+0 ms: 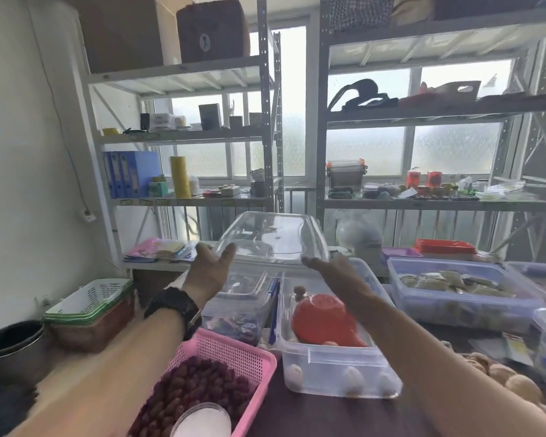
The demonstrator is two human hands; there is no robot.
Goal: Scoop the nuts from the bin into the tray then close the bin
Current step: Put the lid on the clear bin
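A clear plastic lid [273, 238] is held up in the air above the bins. My left hand [210, 269] holds its near left corner and my right hand [327, 269] holds its near right corner. Below the lid stands the open clear bin [341, 362]. A red scoop [323, 321] lies inside it, with a few pale nuts along the bin's front wall. The pink mesh tray [234, 351] sits to the bin's left, near me, heaped with dark red-brown nuts. A white round container [202, 422] rests in the tray's front.
Another clear bin [243, 307] with dark wrapped items stands behind the tray. A blue-tinted bin [454, 291] of packets is on the right, with walnuts [511, 380] near the right edge. Stacked baskets [89, 307] and a metal pot [13, 345] sit at left. Metal shelves stand behind.
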